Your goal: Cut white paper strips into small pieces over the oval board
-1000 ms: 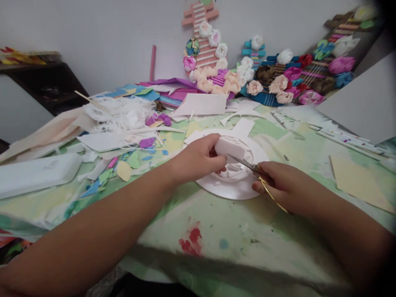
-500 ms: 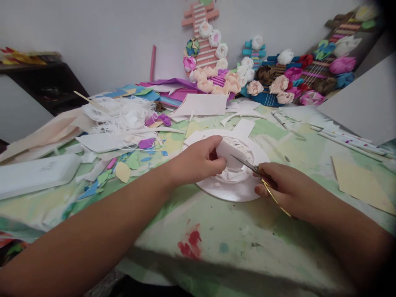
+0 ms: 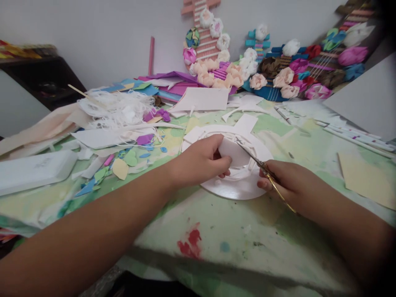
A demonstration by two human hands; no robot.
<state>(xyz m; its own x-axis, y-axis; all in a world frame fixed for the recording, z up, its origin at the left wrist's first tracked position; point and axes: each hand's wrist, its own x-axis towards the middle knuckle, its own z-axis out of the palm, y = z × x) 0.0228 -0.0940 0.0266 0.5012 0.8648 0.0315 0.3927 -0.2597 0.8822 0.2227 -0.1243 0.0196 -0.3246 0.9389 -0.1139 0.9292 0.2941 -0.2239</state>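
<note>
Between the thumb and fingers of my left hand point(image 3: 206, 160) is a small piece of white paper point(image 3: 234, 152), tilted up over the table. My right hand point(image 3: 286, 181) is closed around the gold handles of a pair of scissors point(image 3: 259, 162). Their blades point up and left, at the right edge of the paper; whether they touch it I cannot tell. Beneath both hands lies a white round cutout point(image 3: 247, 190) with a short tab point(image 3: 246, 125) at its top. White scraps sit in a ring on its middle, partly hidden by my left hand and the paper.
Tangled white string point(image 3: 119, 113) and small coloured scraps point(image 3: 130, 159) lie to the left, beside a white foam block point(image 3: 34, 169). Flower-covered crafts point(image 3: 210, 53) lean on the wall behind. At right are thin white sticks point(image 3: 355, 136) and a cream sheet point(image 3: 368, 179).
The scissors have shifted slightly up and right, away from the middle of the paper to its edge. The paper in my left hand has turned and moved a little right.
</note>
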